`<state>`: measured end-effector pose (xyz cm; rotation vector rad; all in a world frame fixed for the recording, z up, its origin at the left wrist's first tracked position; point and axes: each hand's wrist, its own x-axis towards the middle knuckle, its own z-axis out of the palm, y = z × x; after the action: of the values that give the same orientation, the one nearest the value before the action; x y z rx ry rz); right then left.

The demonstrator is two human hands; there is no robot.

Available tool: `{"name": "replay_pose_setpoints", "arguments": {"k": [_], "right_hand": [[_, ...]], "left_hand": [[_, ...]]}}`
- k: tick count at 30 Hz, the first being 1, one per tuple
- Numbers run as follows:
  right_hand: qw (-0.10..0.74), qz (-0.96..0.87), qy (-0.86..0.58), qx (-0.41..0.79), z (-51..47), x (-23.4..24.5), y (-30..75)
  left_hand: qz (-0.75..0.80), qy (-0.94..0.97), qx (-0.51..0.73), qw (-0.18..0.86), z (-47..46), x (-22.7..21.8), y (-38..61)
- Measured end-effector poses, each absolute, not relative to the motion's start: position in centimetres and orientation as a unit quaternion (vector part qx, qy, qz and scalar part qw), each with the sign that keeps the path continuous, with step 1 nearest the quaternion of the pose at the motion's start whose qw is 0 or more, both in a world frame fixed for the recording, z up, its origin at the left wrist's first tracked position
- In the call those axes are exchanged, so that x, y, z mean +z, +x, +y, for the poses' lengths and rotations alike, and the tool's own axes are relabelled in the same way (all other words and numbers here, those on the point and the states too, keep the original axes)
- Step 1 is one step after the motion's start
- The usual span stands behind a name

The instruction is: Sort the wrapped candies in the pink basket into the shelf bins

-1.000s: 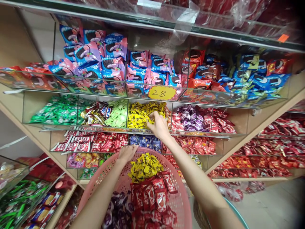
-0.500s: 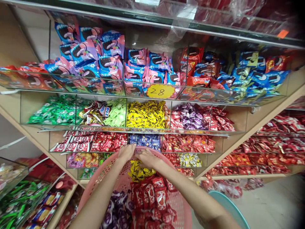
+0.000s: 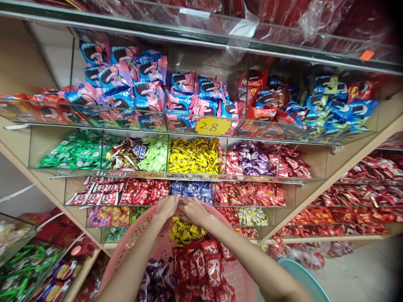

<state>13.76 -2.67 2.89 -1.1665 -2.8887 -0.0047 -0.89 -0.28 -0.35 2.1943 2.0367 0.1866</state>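
A pink perforated plastic basket (image 3: 132, 238) takes up the lower middle of the head view. My left hand (image 3: 168, 206) and my right hand (image 3: 193, 210) sit close together at its far rim, fingers curled over the edge and closed on it; the fingertips are partly hidden. Inside the basket lie yellow-wrapped candies (image 3: 186, 232) just below my right hand, red packets (image 3: 198, 264) in the middle and purple-wrapped candies (image 3: 154, 279) to the left. Just beyond both hands, blue-purple candy packets (image 3: 193, 189) fill a shelf compartment.
Tiered shelves with clear dividers hold green candies (image 3: 74, 149), yellow candies (image 3: 193, 157) and biscuit packs (image 3: 116, 77). A yellow price tag (image 3: 210, 125) reads 28. A teal tub (image 3: 302, 279) stands on the floor at right. More sweets (image 3: 27, 266) sit at lower left.
The shelves appear slightly lower in the view as the camera tilts up. Both hands stay at the basket's far rim, and the basket's contents look the same.
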Motion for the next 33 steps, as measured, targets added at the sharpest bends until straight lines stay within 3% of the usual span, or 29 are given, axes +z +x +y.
{"name": "replay_pose_setpoints", "arguments": {"k": [4,11,20,33], "right_hand": [[0.072,-0.937,-0.340,0.026,-2.4,8.5,14.1],[0.282,-0.881,-0.380,0.005,2.6,15.7,14.3],[0.233,-0.850,-0.470,-0.045,6.8,15.2,13.0],[0.306,-0.841,-0.445,-0.042,6.7,13.9,13.6]], "left_hand": [[0.682,0.726,0.047,0.072,-0.2,-0.2,-0.8],[0.680,0.728,0.061,0.068,-0.5,0.0,-0.7],[0.685,0.722,0.069,0.069,-0.6,0.1,-0.7],[0.691,0.717,0.054,0.076,-0.6,0.4,-0.6]]}}
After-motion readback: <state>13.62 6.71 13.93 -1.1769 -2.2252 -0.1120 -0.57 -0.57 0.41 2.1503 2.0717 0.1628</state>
